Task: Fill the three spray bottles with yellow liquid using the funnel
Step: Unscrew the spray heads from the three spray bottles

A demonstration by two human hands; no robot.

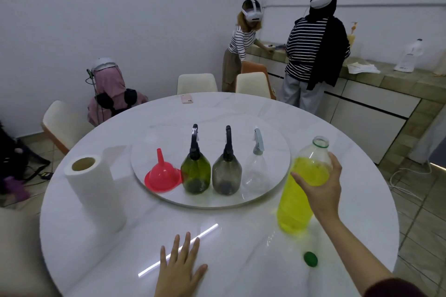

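We are gripping the big clear bottle of yellow liquid (304,185) with our right hand (321,188), fingers and thumb curled round its upper body just below the shoulder, while its base is sitting on the round white table (241,236) at the near right. Our left hand (179,270) is resting flat on the table at the near edge, fingers spread and holding nothing.

The bottle is uncapped, its green cap (310,259) lying on the table just near of it. It looks nearly full, so we are judging it heavy and apt to slosh; the thin clear plastic will probably give under a hard squeeze and push liquid toward the open mouth. Taking it lower with a second hand under the base looks safer when tipping.

To the left, on the turntable (169,200), the three spray bottles are standing in a row: the clear spray bottle (255,171) nearest our right hand, then the smoky grey spray bottle (226,172), then the green spray bottle (195,171). All three are wearing their trigger heads, so these need unscrewing; we would be holding each by its body and twisting at the collar. They look empty, so light and easily knocked over.

The red funnel (163,176) is sitting upside down, spout up, just left of the green one; it is stiff and light, easy to lift by the spout. A paper towel roll (94,190) is standing at the far left.
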